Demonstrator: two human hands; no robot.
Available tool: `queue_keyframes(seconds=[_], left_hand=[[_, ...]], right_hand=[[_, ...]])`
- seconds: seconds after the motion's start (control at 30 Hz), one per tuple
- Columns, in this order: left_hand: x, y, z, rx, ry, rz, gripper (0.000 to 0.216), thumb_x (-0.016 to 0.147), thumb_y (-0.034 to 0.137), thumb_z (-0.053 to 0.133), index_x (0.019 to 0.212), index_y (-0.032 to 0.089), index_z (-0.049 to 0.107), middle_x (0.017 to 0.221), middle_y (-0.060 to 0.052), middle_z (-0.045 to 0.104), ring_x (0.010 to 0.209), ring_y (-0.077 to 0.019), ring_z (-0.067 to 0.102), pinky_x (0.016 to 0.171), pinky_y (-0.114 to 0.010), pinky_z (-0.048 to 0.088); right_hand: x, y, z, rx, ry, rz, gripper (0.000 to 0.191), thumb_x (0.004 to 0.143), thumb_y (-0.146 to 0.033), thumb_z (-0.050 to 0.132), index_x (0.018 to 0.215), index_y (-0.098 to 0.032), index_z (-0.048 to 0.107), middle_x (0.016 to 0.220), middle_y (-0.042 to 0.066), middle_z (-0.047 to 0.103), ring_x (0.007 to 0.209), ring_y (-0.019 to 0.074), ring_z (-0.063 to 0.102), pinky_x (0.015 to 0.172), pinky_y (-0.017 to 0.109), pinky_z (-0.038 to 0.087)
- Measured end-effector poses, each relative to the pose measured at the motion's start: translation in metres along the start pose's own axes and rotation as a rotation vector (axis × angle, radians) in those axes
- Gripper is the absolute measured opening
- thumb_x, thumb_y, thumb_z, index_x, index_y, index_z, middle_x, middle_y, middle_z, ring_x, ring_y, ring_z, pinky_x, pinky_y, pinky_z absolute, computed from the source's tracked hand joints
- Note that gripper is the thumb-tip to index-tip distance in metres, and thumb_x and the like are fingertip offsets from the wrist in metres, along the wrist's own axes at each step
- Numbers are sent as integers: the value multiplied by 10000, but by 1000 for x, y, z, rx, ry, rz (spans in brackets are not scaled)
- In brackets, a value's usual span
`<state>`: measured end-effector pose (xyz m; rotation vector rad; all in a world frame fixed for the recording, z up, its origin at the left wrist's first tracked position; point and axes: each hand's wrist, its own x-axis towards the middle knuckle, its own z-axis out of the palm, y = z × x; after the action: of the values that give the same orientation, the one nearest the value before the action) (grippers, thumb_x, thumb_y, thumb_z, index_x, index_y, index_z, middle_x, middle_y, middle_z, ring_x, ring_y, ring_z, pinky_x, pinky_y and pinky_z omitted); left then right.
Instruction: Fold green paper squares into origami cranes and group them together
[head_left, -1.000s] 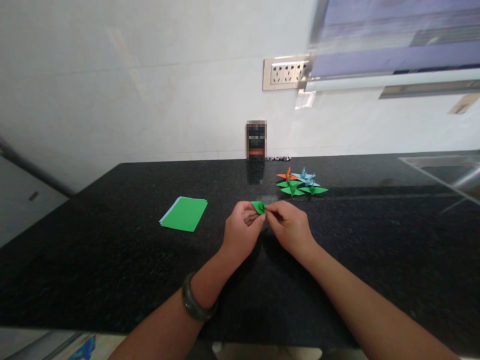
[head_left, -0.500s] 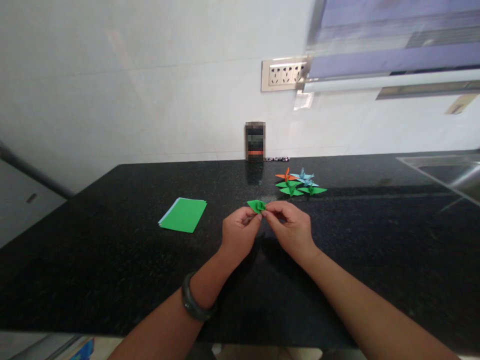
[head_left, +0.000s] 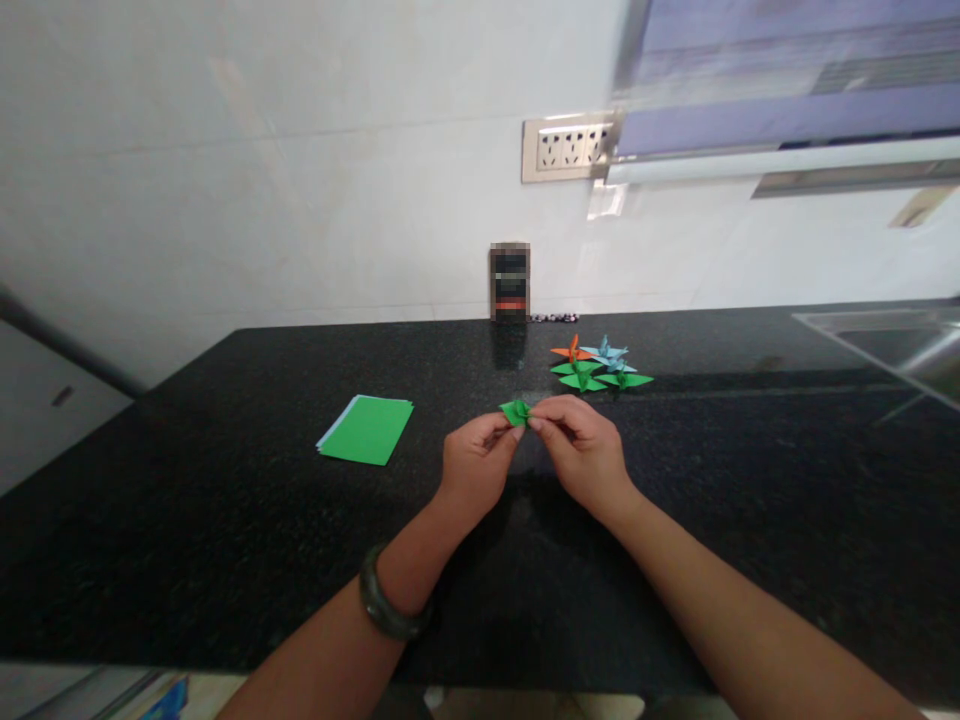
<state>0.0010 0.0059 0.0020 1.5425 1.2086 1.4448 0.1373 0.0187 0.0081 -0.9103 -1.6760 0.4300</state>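
Between my two hands is a small green origami piece [head_left: 515,411], folded from paper and held just above the dark countertop. My left hand [head_left: 477,462] pinches its lower left side between thumb and fingers. From the other side, the thumb and forefinger of my right hand [head_left: 581,450] grip its right end. Fingertips hide part of the folds. Behind my right hand lies a group of folded paper cranes: green ones [head_left: 582,378], an orange one [head_left: 573,350] and light blue ones [head_left: 606,352].
A stack of square paper [head_left: 367,430], green on top, lies left of my hands on the black countertop [head_left: 225,520]. A dark phone-like object [head_left: 510,283] with a beaded strap [head_left: 555,318] leans on the wall. A sink edge [head_left: 874,355] is at the right.
The green origami piece has turned slightly, and its left point now looks shorter. My right hand has shifted a little to the right and up. Both hands keep their pinch.
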Motion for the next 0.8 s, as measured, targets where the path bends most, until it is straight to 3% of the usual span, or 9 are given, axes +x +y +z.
queue_keyframes(seconds=[0.13, 0.33, 0.6, 0.8], left_hand=[[1, -1, -4, 135, -19, 104, 142, 769, 220, 580, 855, 202, 692, 867, -43, 698, 801, -166, 629, 756, -285, 481], [5, 10, -12, 347, 29, 328, 136, 780, 186, 557, 795, 211, 690, 819, -45, 690, 801, -166, 618, 776, -284, 477], [6, 10, -17, 506, 24, 672, 156, 793, 145, 540, 822, 186, 687, 841, -57, 697, 800, -149, 632, 739, -270, 512], [5, 11, -16, 462, -5, 682, 103, 773, 134, 576, 783, 157, 675, 1020, -115, 678, 919, -166, 635, 789, -287, 523]], right_hand=[[-1, 7, 2, 190, 18, 205, 126, 748, -217, 612, 870, -190, 630, 757, 33, 661, 662, 145, 615, 612, 270, 505], [3, 8, -1, 229, -62, 175, 32, 718, -206, 639, 710, -177, 628, 699, 12, 616, 650, 133, 572, 614, 263, 473], [8, 8, -9, 314, -140, 121, 40, 724, -187, 651, 765, -184, 653, 752, 17, 648, 700, 132, 595, 661, 265, 481], [10, 10, -13, 432, -256, 158, 65, 776, -242, 617, 776, -179, 632, 713, 13, 642, 663, 126, 595, 636, 261, 483]])
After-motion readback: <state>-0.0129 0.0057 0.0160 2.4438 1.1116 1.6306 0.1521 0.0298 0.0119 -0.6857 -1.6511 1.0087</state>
